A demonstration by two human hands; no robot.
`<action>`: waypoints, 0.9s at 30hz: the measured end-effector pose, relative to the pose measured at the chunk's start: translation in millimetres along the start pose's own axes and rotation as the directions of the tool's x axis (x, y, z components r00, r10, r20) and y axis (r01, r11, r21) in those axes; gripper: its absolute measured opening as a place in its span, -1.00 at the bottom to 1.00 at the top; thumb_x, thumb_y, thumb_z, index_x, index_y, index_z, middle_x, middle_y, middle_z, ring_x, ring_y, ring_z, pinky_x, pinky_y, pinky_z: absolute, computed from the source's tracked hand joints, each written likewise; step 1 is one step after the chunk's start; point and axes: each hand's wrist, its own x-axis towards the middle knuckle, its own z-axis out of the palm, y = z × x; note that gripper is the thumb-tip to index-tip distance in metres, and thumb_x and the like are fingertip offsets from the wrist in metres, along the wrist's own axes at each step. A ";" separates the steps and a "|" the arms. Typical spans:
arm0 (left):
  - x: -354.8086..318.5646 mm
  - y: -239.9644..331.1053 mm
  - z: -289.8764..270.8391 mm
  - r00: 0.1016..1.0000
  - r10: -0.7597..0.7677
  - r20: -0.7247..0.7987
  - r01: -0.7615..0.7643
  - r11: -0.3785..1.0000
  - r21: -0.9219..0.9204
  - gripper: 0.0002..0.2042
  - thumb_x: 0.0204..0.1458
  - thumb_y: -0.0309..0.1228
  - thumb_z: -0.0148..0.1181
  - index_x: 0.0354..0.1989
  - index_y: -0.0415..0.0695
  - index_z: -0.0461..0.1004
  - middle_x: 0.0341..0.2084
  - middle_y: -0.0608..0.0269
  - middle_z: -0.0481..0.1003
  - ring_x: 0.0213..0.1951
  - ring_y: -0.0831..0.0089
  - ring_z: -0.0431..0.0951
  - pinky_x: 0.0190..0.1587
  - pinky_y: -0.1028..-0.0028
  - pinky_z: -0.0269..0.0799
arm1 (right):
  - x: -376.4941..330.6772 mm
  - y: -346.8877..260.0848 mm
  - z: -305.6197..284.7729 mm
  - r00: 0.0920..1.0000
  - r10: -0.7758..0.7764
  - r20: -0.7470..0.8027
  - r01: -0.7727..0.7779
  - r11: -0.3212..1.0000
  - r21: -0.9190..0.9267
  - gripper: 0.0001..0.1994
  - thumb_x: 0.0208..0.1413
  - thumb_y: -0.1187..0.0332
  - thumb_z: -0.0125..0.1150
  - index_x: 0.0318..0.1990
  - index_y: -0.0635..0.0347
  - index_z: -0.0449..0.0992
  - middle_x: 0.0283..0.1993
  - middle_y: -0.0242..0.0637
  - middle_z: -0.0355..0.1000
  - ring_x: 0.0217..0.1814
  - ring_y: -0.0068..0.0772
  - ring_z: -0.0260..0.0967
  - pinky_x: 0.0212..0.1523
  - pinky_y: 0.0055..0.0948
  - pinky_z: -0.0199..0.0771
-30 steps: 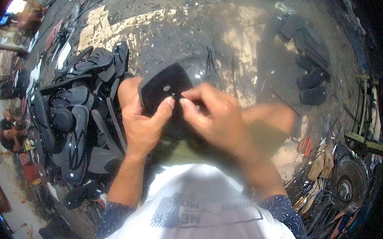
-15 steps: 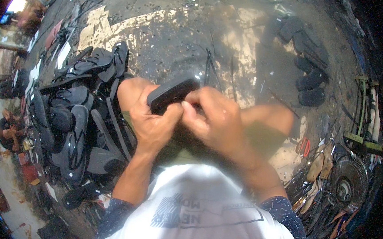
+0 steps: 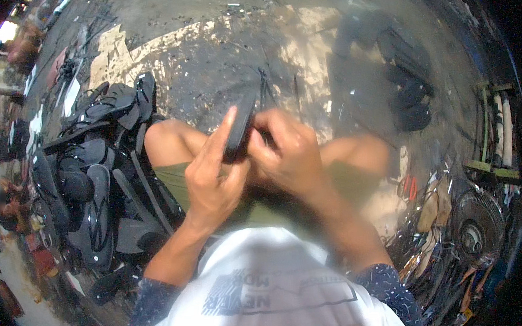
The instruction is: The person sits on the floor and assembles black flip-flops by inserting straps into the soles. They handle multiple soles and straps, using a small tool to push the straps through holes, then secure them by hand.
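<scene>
1. Evidently, the left hand [image 3: 213, 175] does the steadying: it grasps a black sandal sole [image 3: 243, 123], one finger laid long against its left face, a grip that seems suited to stopping the slab from twisting.
2. The sole is held up in front of the lap, between the two bent knees, steeply tilted with a narrow edge upward; I take it that this leaves both broad faces reachable.
3. The right hand [image 3: 291, 155] is curled just beside the sole's right face, fingers bent inward. From where I stand I cannot tell whether it pinches anything, since the hand itself covers its fingertips.
4. Both forearms angle inward over the green shorts [image 3: 176, 180], probably because close, small work suits hands brought together.
5. Black sandals [image 3: 98, 192] lie heaped beside the left knee, overlapping at all angles; the loose stacking suggests easy reach matters more than order.
6. Thin black strips [image 3: 263, 87] lie on the floor beyond the sole, straight ahead, perhaps for either hand to reach.
7. Red-handled scissors [image 3: 409, 188] lie near the right knee, with a round fan [image 3: 473, 233] farther out among scraps, so that side appears to serve for tools.
</scene>
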 end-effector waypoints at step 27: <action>-36.0 -61.5 29.1 0.869 -0.485 0.097 0.464 0.731 -0.500 -0.67 0.21 -0.61 0.16 0.16 -0.24 0.46 0.13 0.20 0.48 0.24 0.35 0.41 0.32 0.35 0.29 | -42.5 67.7 36.2 0.569 0.767 0.296 -0.531 0.069 0.845 -0.56 0.38 -0.03 0.15 -0.02 0.24 0.52 -0.30 -0.39 0.56 -0.41 -0.59 0.45 -0.38 -0.55 0.47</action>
